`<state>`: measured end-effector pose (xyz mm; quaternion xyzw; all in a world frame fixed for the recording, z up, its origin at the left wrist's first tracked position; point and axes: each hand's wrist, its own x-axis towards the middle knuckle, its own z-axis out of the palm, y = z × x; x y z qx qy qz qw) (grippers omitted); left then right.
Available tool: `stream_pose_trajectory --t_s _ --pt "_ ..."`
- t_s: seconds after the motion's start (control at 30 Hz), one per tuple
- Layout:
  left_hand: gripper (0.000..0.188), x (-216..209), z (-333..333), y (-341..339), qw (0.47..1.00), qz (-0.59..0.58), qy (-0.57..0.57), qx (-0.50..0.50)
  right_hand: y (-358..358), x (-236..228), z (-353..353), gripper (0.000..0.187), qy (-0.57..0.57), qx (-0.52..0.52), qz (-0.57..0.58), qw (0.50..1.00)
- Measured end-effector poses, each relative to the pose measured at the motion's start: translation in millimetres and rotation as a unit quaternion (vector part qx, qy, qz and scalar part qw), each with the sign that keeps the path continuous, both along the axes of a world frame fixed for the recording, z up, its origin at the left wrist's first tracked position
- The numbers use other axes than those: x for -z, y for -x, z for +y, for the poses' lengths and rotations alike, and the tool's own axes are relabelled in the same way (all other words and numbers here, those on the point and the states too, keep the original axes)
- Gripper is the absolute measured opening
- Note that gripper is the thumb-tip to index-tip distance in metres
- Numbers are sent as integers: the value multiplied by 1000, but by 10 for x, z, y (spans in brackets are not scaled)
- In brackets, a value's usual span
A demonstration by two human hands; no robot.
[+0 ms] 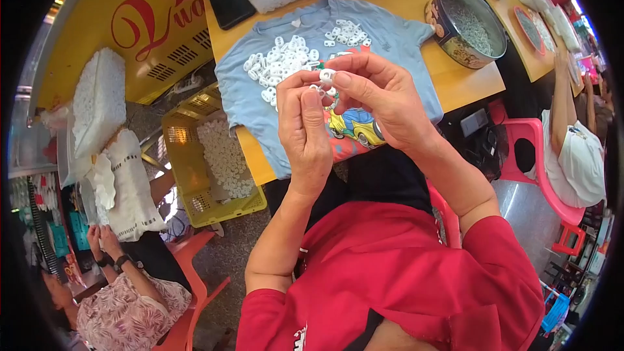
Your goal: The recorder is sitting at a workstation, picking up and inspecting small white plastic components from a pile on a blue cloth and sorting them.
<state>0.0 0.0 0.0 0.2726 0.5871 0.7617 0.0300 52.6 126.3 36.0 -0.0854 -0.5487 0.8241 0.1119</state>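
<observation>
Pinching a small white piece [327, 75] between thumb and forefinger of the right hand [391, 101], curling the left hand [304, 131] just beside it (open or gripping, impossible to tell), and holding both above a blue shirt [398, 23] bearing loose white pieces [286, 58] on a yellow table [465, 84].

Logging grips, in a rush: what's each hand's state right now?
Left hand: curled, close beside the right; what it grips cannot be told.
Right hand: closed, pinching a small white piece.
</observation>
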Motion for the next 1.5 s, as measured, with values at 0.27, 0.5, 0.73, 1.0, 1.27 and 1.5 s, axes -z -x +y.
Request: stream_pose_trajectory --t_s 0.27,0.5,0.73,1.0,1.27,1.5 --pt "19 -18 -24 8 998 30 28 -42 63 22 -110 23 13 43 4 999" --pt "18 40 -14 29 996 49 31 -64 77 -7 -157 23 -6 40 7 999" --pt "18 4 -13 7 998 7 22 -63 108 11 -151 22 -27 56 13 998" --pt "18 29 -36 7 998 19 26 -62 114 30 -183 22 -28 61 8 998" --pt "18 31 -31 24 996 25 29 -81 129 22 -228 23 -37 67 5 997" --pt "18 27 -29 36 995 21 28 -90 147 30 -229 23 -65 64 11 996"
